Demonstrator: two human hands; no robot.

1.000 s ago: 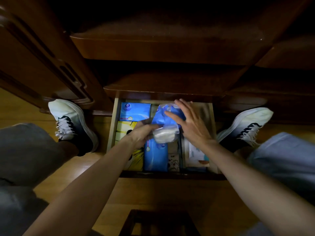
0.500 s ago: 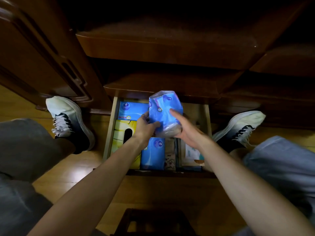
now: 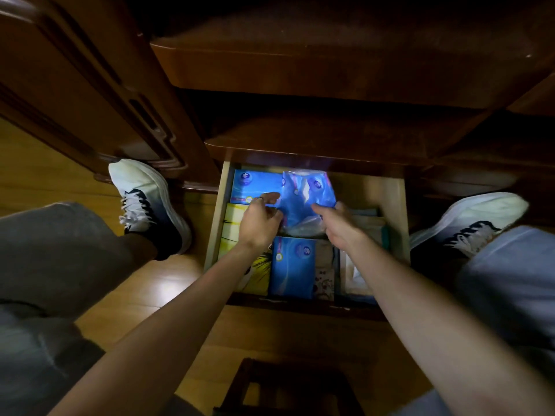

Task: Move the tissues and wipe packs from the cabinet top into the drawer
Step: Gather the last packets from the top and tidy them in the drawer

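Note:
A blue plastic tissue pack sits in the middle of the open drawer, held between both hands. My left hand grips its left side. My right hand grips its right side, thumb on top. Around it lie another blue pack at the back left, a yellow box on the left, a blue pack at the front, and pale packs on the right.
The dark wooden cabinet overhangs the drawer. My two white-and-black shoes rest on the wooden floor either side of the drawer. A dark stool frame stands near the bottom edge.
The blue pack was lifted upright above the drawer half a second ago; both hands have now lowered it towards the back middle of the drawer.

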